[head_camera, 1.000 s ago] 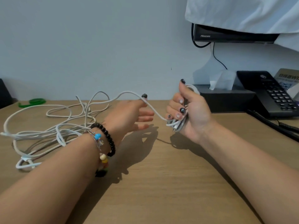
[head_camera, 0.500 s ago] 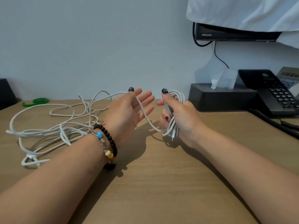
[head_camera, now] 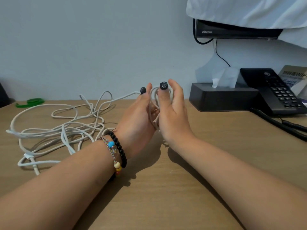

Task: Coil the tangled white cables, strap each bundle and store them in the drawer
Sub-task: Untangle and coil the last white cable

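Pale wall [head_camera: 83, 39] behind wooden desk [head_camera: 166, 196]
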A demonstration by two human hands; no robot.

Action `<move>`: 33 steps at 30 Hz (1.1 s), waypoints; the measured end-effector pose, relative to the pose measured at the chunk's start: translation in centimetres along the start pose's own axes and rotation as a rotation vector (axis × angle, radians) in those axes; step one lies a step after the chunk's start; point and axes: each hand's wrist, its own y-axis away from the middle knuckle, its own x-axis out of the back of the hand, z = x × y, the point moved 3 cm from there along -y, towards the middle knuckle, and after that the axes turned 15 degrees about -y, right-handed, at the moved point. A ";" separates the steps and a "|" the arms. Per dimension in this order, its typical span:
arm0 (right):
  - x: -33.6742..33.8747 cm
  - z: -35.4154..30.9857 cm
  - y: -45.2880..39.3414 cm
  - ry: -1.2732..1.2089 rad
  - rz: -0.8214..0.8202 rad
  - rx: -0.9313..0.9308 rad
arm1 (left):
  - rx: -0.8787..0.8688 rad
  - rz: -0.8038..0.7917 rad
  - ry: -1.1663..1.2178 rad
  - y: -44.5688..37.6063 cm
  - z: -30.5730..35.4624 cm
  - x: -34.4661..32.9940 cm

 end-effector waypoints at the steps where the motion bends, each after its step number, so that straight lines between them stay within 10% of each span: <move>1: -0.2 -0.1 -0.1 0.021 0.003 0.001 | -0.009 0.003 -0.018 0.0 -0.1 -0.2; 15: -0.3 -0.3 -1.0 0.252 0.298 0.139 | 0.030 0.228 -0.072 0.7 -0.8 -1.3; 26: -1.8 0.2 -0.9 0.076 0.497 0.169 | -0.114 0.329 -0.629 1.4 0.2 0.1; 33: 0.3 0.5 -2.3 -0.050 0.219 -0.005 | -0.064 0.201 -0.942 2.2 1.6 1.9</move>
